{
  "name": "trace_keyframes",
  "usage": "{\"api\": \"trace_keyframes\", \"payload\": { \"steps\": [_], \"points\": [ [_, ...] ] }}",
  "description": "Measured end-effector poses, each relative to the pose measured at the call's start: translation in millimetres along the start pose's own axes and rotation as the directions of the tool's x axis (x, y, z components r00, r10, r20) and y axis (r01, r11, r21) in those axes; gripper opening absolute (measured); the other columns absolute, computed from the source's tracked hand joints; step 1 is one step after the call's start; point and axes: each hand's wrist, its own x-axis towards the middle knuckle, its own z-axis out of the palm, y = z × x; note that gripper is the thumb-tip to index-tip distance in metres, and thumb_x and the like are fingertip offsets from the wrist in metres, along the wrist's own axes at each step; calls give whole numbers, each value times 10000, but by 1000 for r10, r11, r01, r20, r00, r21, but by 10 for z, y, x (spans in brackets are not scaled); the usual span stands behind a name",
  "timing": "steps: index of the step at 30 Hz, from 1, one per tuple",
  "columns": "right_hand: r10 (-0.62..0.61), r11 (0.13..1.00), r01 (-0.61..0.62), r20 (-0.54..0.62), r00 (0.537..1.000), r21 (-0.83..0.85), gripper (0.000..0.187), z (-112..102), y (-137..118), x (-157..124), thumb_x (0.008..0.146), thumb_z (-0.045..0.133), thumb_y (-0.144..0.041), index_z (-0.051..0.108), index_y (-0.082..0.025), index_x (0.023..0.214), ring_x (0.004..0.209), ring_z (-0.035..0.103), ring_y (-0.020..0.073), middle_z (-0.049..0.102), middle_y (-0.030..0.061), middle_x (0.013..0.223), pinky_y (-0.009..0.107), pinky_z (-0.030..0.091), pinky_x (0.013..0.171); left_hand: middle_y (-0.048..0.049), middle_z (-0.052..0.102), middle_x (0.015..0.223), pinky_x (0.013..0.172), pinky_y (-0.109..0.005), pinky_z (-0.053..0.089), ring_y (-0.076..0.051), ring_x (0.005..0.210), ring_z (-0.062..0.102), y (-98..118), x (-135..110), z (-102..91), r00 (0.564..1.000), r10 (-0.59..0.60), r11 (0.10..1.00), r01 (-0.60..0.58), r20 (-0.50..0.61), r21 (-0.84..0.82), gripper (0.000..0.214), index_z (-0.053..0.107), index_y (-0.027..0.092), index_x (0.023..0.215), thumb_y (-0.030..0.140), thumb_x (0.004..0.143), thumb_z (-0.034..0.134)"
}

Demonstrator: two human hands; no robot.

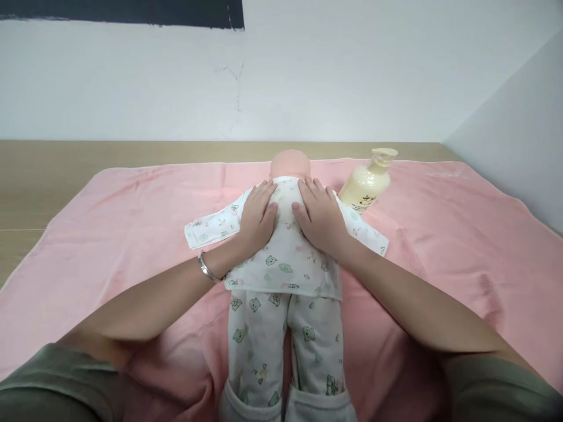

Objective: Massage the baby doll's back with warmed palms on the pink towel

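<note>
A baby doll (285, 275) lies face down in the middle, its bald head pointing away from me. It wears a white top and white trousers printed with small green animals, and its sleeves spread out to both sides. My left hand (258, 218) rests flat on the left of its upper back, fingers stretched out, a silver bracelet on the wrist. On the right of the upper back my right hand (320, 218) lies flat too, thumb pointing inward. Neither hand grips anything. The doll's face is hidden.
A pale yellow pump bottle (365, 183) leans at a tilt beside the doll's right sleeve. Beneath everything spreads a wrinkled pink blanket (145, 234) on a wooden surface (44, 170). A white wall (334, 70) stands behind, with another wall at the right.
</note>
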Motion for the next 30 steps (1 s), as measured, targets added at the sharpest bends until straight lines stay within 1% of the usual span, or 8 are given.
{"api": "trace_keyframes", "payload": {
  "steps": [2,7,15,17,20,23,27,30],
  "points": [
    [9,1000,-9,-28,1000,-9,643,9,-122,-137,1036,320,-378,353,-16,1566,1583,240,380,321,228,1663,633,222,1282,-107,605,1480,1295,-508,312,-244,1433,511,-41,-50,-19,1000,19,999,-19,-7,-36,463,584,166,1358,346,995,360],
    [-233,973,232,-103,967,-13,532,8,-254,-367,1013,323,-236,491,-138,1508,1588,264,301,403,134,1644,614,232,1297,-100,657,1416,1258,-487,388,-227,1362,578,-51,-94,9,995,62,993,-70,-83,-90,424,619,179,1306,362,1014,372],
    [-585,808,585,-26,811,73,539,-93,149,100,985,399,-304,525,-195,1498,1537,385,267,514,94,1573,570,292,1291,-111,638,1423,1215,-462,446,-217,1342,582,-77,-98,-51,993,97,990,-103,-62,-98,428,555,191,1372,353,1034,350],
    [-535,843,532,19,844,81,556,-91,266,174,1006,390,-388,483,-218,1527,1555,349,284,451,88,1618,608,273,1286,-124,619,1438,1208,-467,448,-229,1348,572,-72,-99,-99,992,120,989,-122,-33,-88,442,522,182,1405,359,1027,376],
    [-245,969,246,82,966,-4,657,-134,229,128,1030,339,-457,369,-99,1580,1565,308,352,349,186,1658,671,279,1259,-136,593,1461,1208,-476,443,-246,1361,555,-63,-111,-131,992,123,988,-124,-13,-90,462,493,172,1431,358,1019,402],
    [-166,981,176,108,980,-88,648,-236,-6,-15,1042,310,-397,372,-1,1552,1560,304,384,365,255,1631,682,308,1244,-150,581,1471,1223,-489,424,-254,1373,545,-69,-130,-117,994,109,988,-111,-26,-108,472,486,158,1440,368,1026,399],
    [-477,871,491,201,856,-24,502,-334,-174,-68,1047,341,-298,518,-134,1488,1563,328,295,466,136,1603,599,313,1281,-165,577,1474,1223,-473,428,-240,1391,540,-100,-150,-84,982,154,966,-173,-109,-192,478,480,149,1449,380,1056,334],
    [-563,822,567,234,793,55,488,-315,-88,58,1049,340,-294,531,-186,1485,1566,324,275,479,91,1598,619,271,1291,-168,588,1460,1207,-469,444,-239,1379,554,-116,-155,-71,973,174,953,-206,-155,-223,485,485,153,1448,396,1066,311]
  ]
}}
